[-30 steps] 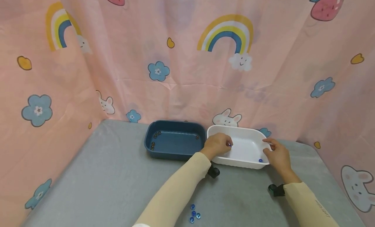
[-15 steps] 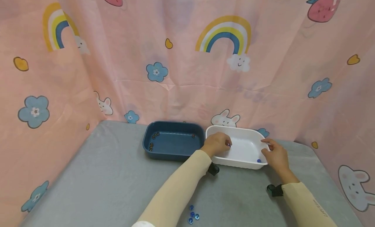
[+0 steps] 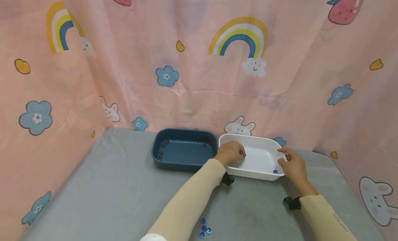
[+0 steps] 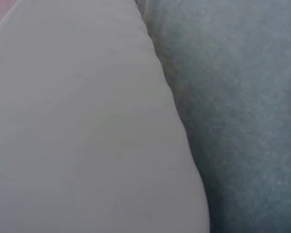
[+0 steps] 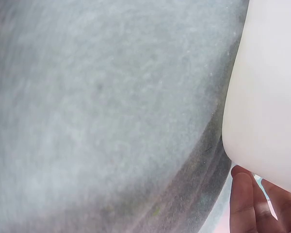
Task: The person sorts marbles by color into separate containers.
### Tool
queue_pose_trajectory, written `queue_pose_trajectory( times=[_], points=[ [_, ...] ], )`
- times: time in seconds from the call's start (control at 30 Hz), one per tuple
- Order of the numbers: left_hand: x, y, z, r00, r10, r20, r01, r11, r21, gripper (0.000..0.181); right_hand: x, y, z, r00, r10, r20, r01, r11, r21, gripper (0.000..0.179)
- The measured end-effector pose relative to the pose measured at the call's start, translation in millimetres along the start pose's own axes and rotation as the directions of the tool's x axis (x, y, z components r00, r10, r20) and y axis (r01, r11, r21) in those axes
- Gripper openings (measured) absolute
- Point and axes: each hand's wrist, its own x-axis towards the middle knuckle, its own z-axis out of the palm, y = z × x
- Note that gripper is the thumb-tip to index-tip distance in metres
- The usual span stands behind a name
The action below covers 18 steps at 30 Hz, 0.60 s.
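Note:
In the head view, my left hand (image 3: 230,153) reaches over the near left side of a white plastic tub (image 3: 250,172). Its fingers are curled and pinch a small dark-blue marble (image 3: 244,157), mostly hidden by the fingertips. At the tub's right end, my right hand (image 3: 294,166) grips the rim between thumb and fingers. Another blue marble (image 3: 275,171) lies inside, in the near right corner. In the right wrist view, fingers (image 5: 242,201) touch the tub's pale outer wall (image 5: 266,97). Only the tub's wall (image 4: 87,121) and the cloth appear in the left wrist view; the hand is outside it.
A dark-blue tub (image 3: 183,166) stands against the white one on its left, holding several brownish marbles (image 3: 160,156). Several blue marbles (image 3: 204,228) sit on the grey cloth-covered table (image 3: 102,185) near the front. A pink printed curtain (image 3: 192,103) hangs behind.
My left hand has stayed over the white tub, its pinched marble slightly lower. Inside the dark-blue tub, the right-hand marble has rolled a little left. My right hand keeps its hold; the head view shifts slightly.

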Motion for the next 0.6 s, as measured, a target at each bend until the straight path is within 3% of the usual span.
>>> queue_pose_trajectory(
  times=[0.6],
  points=[
    [2.5, 1.4, 1.2, 1.0, 0.019, 0.024, -0.02, 0.998, 0.056, 0.008, 2.1, 1.6, 1.4, 1.0, 0.012, 0.01, -0.012, 1.0, -0.01, 0.041]
  ],
)
